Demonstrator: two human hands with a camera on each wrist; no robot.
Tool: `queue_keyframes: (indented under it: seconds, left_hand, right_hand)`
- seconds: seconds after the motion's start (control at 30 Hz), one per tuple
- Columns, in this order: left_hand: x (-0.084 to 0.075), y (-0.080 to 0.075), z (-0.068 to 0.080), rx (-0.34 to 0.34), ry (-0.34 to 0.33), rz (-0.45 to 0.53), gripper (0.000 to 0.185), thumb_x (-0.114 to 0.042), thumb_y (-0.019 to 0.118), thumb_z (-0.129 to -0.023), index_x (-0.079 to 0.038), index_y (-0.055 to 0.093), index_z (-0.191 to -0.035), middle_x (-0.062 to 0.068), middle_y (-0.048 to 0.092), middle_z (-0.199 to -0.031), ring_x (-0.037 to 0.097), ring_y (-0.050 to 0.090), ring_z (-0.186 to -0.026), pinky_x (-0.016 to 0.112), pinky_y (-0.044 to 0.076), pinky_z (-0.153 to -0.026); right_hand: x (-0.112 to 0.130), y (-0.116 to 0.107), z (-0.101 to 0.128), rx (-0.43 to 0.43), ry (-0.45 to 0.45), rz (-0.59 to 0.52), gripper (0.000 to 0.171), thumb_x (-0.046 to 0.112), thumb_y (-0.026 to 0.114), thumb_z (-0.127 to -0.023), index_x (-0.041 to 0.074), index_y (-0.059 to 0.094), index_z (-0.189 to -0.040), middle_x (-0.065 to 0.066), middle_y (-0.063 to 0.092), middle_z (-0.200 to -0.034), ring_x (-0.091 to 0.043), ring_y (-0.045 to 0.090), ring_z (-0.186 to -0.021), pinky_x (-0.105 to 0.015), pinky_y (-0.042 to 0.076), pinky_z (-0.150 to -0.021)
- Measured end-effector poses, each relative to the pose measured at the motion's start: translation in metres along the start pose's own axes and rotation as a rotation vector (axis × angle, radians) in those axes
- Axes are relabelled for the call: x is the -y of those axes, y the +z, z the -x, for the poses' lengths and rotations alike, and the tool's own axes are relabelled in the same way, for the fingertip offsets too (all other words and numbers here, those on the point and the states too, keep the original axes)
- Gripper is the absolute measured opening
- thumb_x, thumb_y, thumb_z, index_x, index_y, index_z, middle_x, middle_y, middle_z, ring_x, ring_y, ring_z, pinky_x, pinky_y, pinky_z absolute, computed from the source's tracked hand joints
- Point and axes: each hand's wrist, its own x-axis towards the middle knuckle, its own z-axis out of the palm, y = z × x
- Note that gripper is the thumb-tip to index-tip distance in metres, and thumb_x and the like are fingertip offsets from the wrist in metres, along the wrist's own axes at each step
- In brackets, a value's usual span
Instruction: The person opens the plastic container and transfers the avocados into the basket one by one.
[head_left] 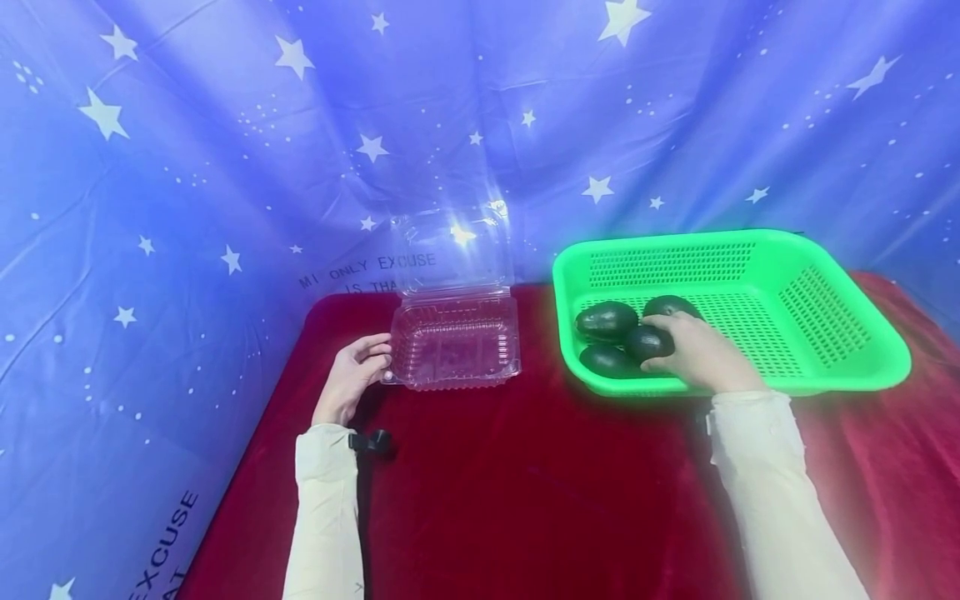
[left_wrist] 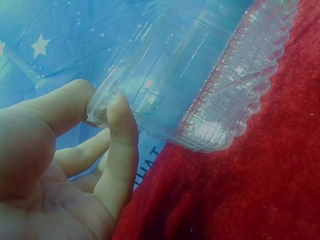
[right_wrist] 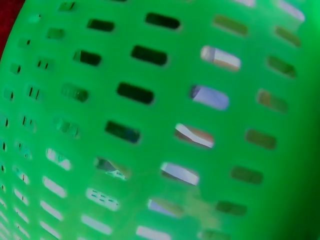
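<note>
My left hand (head_left: pixel 352 372) pinches the left edge of a clear plastic clamshell box (head_left: pixel 455 343). The box stands with its lid (head_left: pixel 453 248) raised. In the left wrist view, thumb and finger meet at the rim of the clear box (left_wrist: pixel 210 95). Over on the right, my right hand (head_left: pixel 707 350) reaches into a green basket (head_left: pixel 843 321) and grips a dark, shiny avocado (head_left: pixel 648 342). Several more avocados (head_left: pixel 606 322) lie around it at the basket's left end. The right wrist view holds only the slotted green basket wall (right_wrist: pixel 165 110); hand and fruit are hidden there.
A red velvety cloth (head_left: pixel 525 483) covers the table under box and basket. Behind hangs a blue curtain (head_left: pixel 450 92) with white stars, close to the raised lid. A black strap (head_left: pixel 371 442) sits at the left wrist.
</note>
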Motion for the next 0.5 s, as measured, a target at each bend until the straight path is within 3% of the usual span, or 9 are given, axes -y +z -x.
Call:
queue_keyframes:
  seconds: [0.3, 0.5]
  left_hand:
    - [-0.0014, 0.002, 0.0025, -0.003, -0.007, -0.004, 0.048, 0.006, 0.053, -0.091, 0.007, 0.049, -0.139, 0.018, 0.055, -0.117, 0.012, 0.06, -0.088, 0.018, 0.055, -0.071]
    - [-0.0016, 0.0027, 0.0018, 0.004, 0.003, 0.005, 0.047, 0.006, 0.053, -0.091, 0.008, 0.049, -0.139, 0.016, 0.056, -0.115, 0.011, 0.061, -0.085, 0.019, 0.056, -0.071]
  right_hand:
    - [-0.0021, -0.0005, 0.0023, 0.009, 0.026, -0.018, 0.078, 0.026, 0.076, -0.086, -0.006, 0.038, -0.147, -0.037, 0.037, -0.144, -0.056, 0.035, -0.133, -0.072, 0.033, -0.103]
    - [-0.0034, -0.001, 0.0052, -0.04, 0.017, -0.003, 0.072, 0.026, 0.072, -0.09, -0.008, 0.04, -0.144, -0.037, 0.04, -0.142, -0.056, 0.038, -0.13, -0.07, 0.034, -0.103]
